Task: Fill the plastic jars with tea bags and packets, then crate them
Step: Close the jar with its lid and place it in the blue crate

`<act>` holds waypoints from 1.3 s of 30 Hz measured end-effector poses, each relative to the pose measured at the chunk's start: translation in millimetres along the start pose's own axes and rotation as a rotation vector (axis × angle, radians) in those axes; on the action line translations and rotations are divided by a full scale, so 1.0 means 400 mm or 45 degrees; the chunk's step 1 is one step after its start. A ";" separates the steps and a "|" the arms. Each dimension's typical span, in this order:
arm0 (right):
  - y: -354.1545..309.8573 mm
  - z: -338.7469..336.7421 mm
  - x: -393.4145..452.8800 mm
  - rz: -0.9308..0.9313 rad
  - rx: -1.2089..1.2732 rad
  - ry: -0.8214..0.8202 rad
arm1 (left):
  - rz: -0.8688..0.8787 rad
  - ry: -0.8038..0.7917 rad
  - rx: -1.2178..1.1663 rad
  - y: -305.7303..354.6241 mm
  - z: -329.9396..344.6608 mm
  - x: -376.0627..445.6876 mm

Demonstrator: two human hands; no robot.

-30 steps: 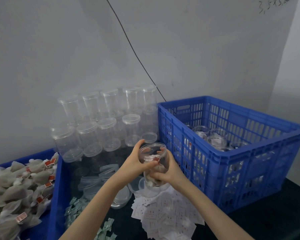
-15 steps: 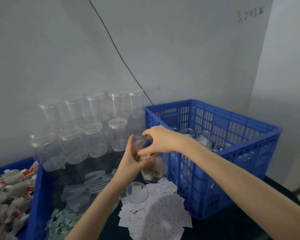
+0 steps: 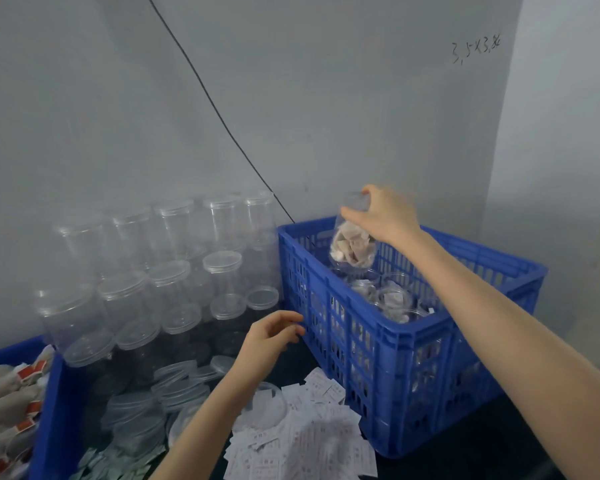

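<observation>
I am gripping a filled jar point(image 3: 352, 242) by its top with my right hand point(image 3: 383, 216), over the crate point(image 3: 395, 344) holding several jars. Left hand point(image 3: 269, 337) is hanging loosely curled, empty, beside the crate. Many empty jars point(image 3: 153, 271) are waiting.

Tea bag bin point(image 3: 45, 410) cut off left; wall writing point(image 3: 476, 48) illegible.

Right hand point(image 3: 383, 214) now alone grips clear plastic jar of tea bags point(image 3: 353, 237) by its top, lifted from desk front over back-left corner of blue plastic crate point(image 3: 413, 341). Left hand point(image 3: 269, 337) released jar, fingers loosely curled, beside crate's left wall.
</observation>
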State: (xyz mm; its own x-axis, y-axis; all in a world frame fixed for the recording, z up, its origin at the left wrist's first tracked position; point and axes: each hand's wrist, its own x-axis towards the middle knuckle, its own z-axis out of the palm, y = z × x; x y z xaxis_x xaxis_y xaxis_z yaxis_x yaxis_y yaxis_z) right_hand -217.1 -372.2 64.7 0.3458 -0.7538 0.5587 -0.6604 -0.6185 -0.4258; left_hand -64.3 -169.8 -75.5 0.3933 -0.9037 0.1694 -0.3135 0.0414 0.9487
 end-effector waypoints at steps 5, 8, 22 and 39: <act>0.078 0.116 -0.020 -0.055 -0.238 -0.597 | -0.035 -0.026 -0.036 -0.016 0.010 0.015; 0.120 0.173 -0.031 -0.046 -0.277 -0.883 | -0.059 -0.039 -0.024 -0.030 0.011 0.018; 0.158 0.207 -0.009 0.072 0.066 -1.046 | -0.144 -0.121 0.013 -0.050 0.009 0.021; -0.004 0.162 0.021 -0.089 0.191 -0.495 | -0.200 -0.120 0.044 -0.036 -0.073 -0.017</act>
State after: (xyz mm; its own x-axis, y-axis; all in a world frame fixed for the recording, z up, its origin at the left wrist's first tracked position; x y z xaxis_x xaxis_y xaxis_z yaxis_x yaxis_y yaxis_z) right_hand -170.1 -391.7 24.0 0.6309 -0.7187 0.2923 -0.5318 -0.6749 -0.5116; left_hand -37.3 -152.0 -82.7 0.3579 -0.9337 -0.0075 -0.2850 -0.1169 0.9514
